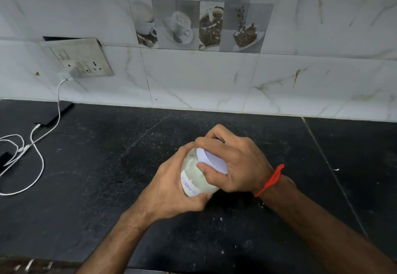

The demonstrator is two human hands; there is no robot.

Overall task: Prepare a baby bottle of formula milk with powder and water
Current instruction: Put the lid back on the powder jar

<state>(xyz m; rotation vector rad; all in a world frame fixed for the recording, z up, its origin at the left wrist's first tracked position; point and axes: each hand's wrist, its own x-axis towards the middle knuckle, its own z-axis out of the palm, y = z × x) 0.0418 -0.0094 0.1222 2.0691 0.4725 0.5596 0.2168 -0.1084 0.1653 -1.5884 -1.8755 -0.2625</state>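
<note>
White plastic caps the formula jar (pixel 194 178), and that lid (pixel 211 159) is what the step turns on. From the head view, the only one there is, the left hand (pixel 171 187) wraps the clear body from the near left, thumb across the handwritten label (pixel 189 185), fingers curled round the far side. The right hand (pixel 233 166) sits on top, thumb and fingers clamped round the lid's rim, a red thread (pixel 271 180) tied at its wrist. Both hands are closed on the jar, one on the body and one on the lid. The jar is tilted toward the person and sits low over the black stone counter (pixel 129 177); I cannot tell whether its base touches the stone.

By my reading this is the twist that opens or seals the powder. To do it well, the lower hand should hold the body dead still while the upper hand alone turns, and the jar would be better brought upright first, since pale powder lies banked inside just under the upper grip and could spill once the lid frees. White specks already dot the counter on the near side of the hands.

No baby bottle, scoop or water shows. Well away to the left of the grip, a white charging cable (pixel 40 162) trails from a wall socket (pixel 81 60).
</note>
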